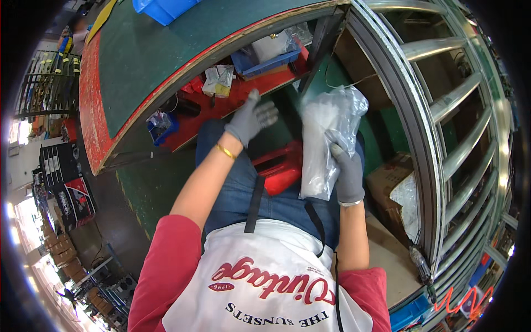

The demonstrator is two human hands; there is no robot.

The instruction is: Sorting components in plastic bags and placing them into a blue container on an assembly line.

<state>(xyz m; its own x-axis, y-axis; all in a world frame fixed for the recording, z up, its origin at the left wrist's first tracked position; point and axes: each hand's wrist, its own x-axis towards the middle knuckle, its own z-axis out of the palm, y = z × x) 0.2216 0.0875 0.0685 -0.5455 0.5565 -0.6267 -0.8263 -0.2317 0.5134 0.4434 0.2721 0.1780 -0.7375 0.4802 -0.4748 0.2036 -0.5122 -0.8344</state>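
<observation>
My right hand [348,171], in a grey glove, grips a clear plastic bag [321,138] from its right side. Whitish contents show through the film, but I cannot make out their kind. The bag hangs over my lap, its upper end slightly blurred. My left hand [251,119], gloved too, holds nothing; its fingers are apart and point toward the shelf under the bench. Between my knees sits a red plastic object [282,166] with a dark opening, partly covered by the bag.
A green-topped workbench [166,61] with a red edge spans the front, carrying a blue bin [163,8]. On its red lower shelf are a blue tray [265,63] and small packets [218,80]. A metal-railed rack [442,105] rises at right, beside a cardboard box [387,182].
</observation>
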